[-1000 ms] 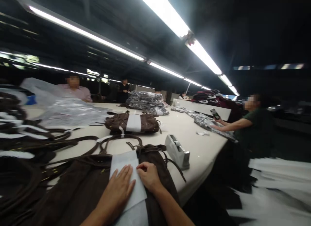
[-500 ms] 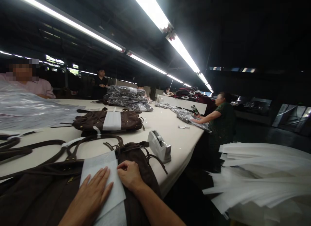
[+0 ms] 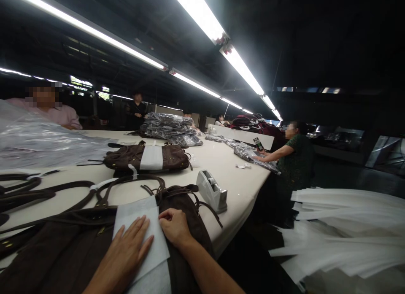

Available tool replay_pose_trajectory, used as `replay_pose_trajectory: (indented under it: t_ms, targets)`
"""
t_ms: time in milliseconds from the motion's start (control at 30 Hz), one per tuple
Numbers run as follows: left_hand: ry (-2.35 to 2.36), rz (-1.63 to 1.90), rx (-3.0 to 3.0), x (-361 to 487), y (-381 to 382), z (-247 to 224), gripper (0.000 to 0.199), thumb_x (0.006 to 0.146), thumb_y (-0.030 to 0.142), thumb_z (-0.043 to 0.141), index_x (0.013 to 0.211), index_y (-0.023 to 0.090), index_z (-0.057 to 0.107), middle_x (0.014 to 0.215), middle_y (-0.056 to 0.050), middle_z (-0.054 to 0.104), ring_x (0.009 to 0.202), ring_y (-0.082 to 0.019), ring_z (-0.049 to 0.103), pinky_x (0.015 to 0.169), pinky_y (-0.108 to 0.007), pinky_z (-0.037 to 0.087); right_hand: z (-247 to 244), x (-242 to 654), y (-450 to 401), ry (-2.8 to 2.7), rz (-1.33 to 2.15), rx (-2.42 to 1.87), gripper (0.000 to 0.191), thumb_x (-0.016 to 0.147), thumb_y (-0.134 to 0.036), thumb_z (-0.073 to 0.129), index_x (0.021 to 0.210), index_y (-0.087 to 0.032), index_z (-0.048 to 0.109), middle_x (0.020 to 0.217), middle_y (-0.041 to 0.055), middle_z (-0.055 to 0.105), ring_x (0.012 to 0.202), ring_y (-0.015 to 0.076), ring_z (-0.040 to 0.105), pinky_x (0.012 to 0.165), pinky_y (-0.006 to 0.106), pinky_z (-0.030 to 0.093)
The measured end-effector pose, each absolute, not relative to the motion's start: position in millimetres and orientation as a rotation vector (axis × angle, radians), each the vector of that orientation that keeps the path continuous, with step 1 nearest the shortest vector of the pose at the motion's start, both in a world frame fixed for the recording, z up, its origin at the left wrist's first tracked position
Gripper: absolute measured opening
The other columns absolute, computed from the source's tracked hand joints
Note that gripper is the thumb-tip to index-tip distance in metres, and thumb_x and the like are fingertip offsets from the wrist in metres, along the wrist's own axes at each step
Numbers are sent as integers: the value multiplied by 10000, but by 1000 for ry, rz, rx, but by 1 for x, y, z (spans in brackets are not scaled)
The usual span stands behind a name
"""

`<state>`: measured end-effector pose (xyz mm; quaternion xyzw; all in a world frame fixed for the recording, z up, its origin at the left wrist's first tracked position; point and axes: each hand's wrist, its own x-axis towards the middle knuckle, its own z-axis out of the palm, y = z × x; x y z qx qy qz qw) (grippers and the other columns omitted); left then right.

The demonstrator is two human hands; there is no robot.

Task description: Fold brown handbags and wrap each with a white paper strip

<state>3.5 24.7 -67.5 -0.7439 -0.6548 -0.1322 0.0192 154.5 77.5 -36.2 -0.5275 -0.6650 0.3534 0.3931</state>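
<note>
We stood at a long table [image 3: 234, 159] with a smooth, pale covering, in a dark hall under rows of fluorescent tubes [image 3: 243, 70]. Our brown handbag [image 3: 79, 243] lay on it right before us, its long axis running roughly left to right, its handles [image 3: 150, 177] pointing away. A white paper band [image 3: 152, 237] crossed it from near to far. Our left hand [image 3: 128, 245] lay flat on the band, fingers extended; our right hand's [image 3: 175, 228] thumb and forefinger were together at its right edge, whether pinching paper we could not tell. Small marks on the grey tape dispenser [image 3: 210, 195] were illegible.
</note>
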Motion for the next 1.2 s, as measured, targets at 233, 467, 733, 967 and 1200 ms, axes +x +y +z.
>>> replay_pose_trajectory:
  t_ms: [233,467,733,967,1200]
  targets:
    - [-2606,-453,-1888,10,-1,-30,861,813,613,443,1438,27,362,1506,-249,328,1378,-364,349,1093,-454,306,-39,156,79,-1701,848,-1331,211,683,-100,592,842,-136,724,741,40,724,658,147,654,593,208,475]
    - [-2667,-605,-1800,12,-16,-8,883,801,507,546,1475,27,238,1252,-208,514,1202,-342,494,967,-382,398,-38,151,80,-1787,972,-1336,144,697,-241,671,788,-133,699,621,17,678,560,129,599,472,190,375]
    - [-2839,-805,-1756,-5,-17,-13,832,758,495,608,1380,30,308,1241,-237,525,1083,-345,609,857,-370,454,-8,149,64,-1829,1362,-1386,94,670,-205,587,601,-180,527,430,-67,509,312,62,434,323,174,166]
    - [-2933,-911,-1784,-19,-18,-11,539,700,472,657,1076,126,488,1058,-189,684,1023,-341,649,766,-361,459,6,173,15,-1867,1552,-1324,141,657,-312,616,663,-180,567,479,-72,497,307,55,432,313,181,114]
    - [-2924,-1082,-1789,-26,-14,-17,426,670,426,691,961,171,514,1051,-168,698,1013,-334,656,752,-353,458,-30,205,-26,-1716,1736,-1081,423,564,-488,780,784,-155,640,535,-54,522,473,64,506,476,165,355]
